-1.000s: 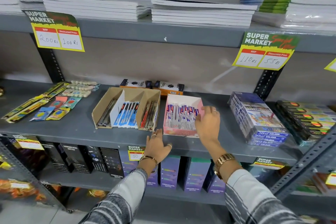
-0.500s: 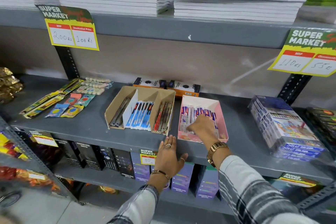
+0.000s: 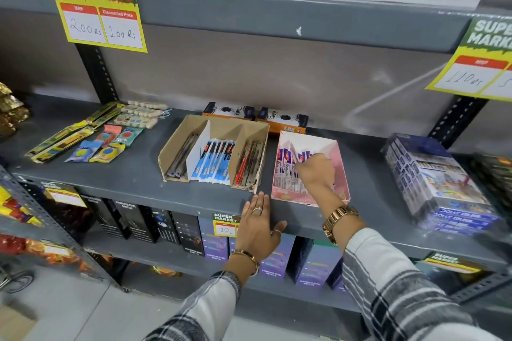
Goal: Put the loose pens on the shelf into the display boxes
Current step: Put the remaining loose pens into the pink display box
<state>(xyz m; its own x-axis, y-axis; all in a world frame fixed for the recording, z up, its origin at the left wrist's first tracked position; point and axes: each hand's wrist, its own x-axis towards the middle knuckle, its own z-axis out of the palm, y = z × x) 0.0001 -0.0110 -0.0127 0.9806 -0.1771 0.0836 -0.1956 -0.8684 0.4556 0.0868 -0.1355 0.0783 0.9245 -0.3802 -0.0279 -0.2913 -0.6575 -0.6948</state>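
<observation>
You're in the tidying-up part right now: your right hand (image 3: 314,170) is down inside the pink display box (image 3: 339,163), fingers curled among the packaged pens (image 3: 285,171) standing there, but I honestly can't tell if you're pinching one or just nudging them straight. Your left hand (image 3: 259,225) is flat and open on the front edge of the grey shelf (image 3: 133,174), holding nothing, just bracing. The cardboard display box (image 3: 177,144) beside it already has pens in all three slots. I don't spot loose pens lying on the shelf near the boxes, so I'd guess next you square up that pink box's row, then scan the shelf for strays.
</observation>
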